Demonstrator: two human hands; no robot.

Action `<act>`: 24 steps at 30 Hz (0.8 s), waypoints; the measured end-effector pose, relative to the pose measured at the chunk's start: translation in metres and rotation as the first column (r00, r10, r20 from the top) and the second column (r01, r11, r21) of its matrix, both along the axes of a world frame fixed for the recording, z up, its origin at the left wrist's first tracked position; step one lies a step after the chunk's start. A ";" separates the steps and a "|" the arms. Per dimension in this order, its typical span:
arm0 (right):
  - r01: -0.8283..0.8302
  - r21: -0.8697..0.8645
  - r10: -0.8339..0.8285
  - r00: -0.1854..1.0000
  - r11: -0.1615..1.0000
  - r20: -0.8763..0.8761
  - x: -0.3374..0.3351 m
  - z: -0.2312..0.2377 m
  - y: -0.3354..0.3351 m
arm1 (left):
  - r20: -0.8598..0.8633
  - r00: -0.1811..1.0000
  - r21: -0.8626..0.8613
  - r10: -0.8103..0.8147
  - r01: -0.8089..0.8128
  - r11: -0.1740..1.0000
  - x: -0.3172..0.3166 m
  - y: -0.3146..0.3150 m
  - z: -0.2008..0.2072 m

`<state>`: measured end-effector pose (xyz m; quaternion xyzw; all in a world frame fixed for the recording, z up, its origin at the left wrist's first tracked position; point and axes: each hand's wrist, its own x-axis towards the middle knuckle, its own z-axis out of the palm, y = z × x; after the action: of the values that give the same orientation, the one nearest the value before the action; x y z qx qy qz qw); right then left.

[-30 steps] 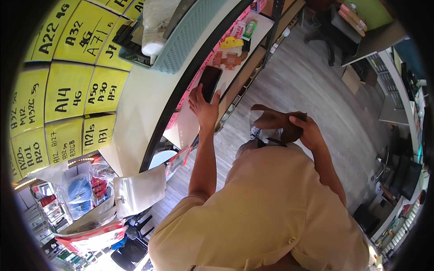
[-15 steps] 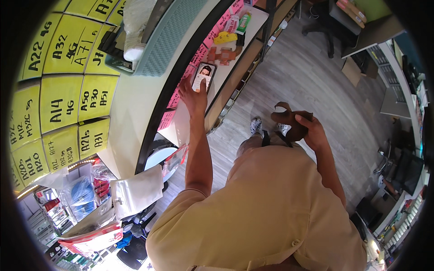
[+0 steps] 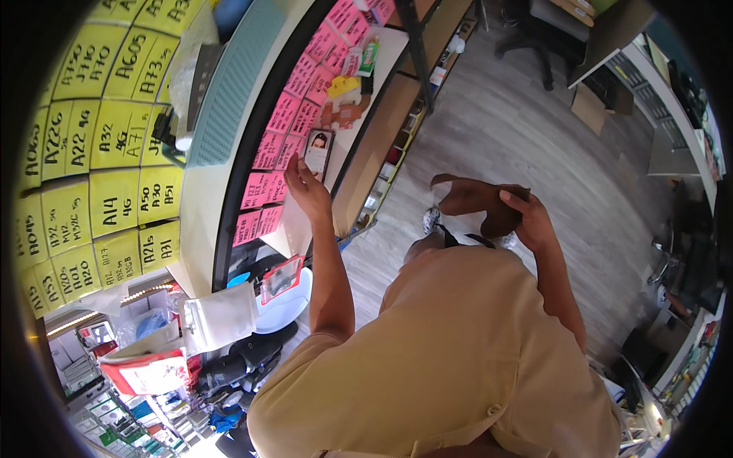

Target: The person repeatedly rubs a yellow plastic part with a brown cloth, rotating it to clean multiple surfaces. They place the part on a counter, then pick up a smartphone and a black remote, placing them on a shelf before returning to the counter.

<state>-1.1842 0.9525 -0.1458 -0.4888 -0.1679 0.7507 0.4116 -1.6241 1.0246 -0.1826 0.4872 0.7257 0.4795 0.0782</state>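
My left hand (image 3: 308,192) reaches to the shelf with its fingers stretched out and nothing held in them. Just beyond the fingertips lies a smartphone (image 3: 318,153), its screen lit with a picture of a person. Farther back on the same shelf are a flat brown-orange piece (image 3: 342,116), a yellow object (image 3: 343,85) and a small green-and-white packet (image 3: 369,58). In front of my body, my right hand (image 3: 531,220) grips a floppy, dark brown leather-looking piece (image 3: 475,200) between thumb and fingers. What exactly this piece is, I cannot make out.
Pink labelled boxes (image 3: 263,187) line the shelf back. Yellow labelled boxes (image 3: 114,202) and a grey-green basket (image 3: 240,84) are at the left. Clear plastic bags (image 3: 221,317) hang at lower left. An office chair (image 3: 546,49) stands on the wood-look floor (image 3: 489,130).
My left hand has drawn back off the phone, which lies on the shelf. The view has shifted, showing more pink boxes. My right hand keeps the brown piece, which now hangs more spread out.
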 end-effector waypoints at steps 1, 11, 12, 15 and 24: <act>0.024 0.006 -0.024 1.000 1.000 -0.018 0.013 0.001 -0.004 | -0.018 0.999 0.018 -0.032 0.032 0.999 0.022 0.002 0.004; 0.222 0.186 -0.242 0.966 0.957 0.091 0.243 -0.030 -0.114 | 0.068 0.596 -0.292 -0.800 0.779 0.556 0.382 -0.078 -0.049; 0.289 0.176 -0.308 0.947 0.941 0.087 0.272 -0.001 -0.142 | 0.225 0.567 -0.360 -0.792 0.804 0.473 0.439 -0.090 -0.026; 0.461 0.220 -0.498 0.852 0.860 0.161 0.365 -0.014 -0.213 | 0.373 0.252 -0.287 -0.893 0.947 0.147 0.574 -0.099 -0.027; 0.996 0.075 -0.998 0.052 0.054 0.024 0.505 0.004 -0.434 | 0.118 -0.318 -0.303 -0.941 0.891 -0.339 0.908 -0.148 -0.013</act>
<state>-0.6794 0.5182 -0.1416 -0.4880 0.1858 0.2411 0.8180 -0.7164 0.8769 -0.1958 0.8948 0.0918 0.0652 0.4320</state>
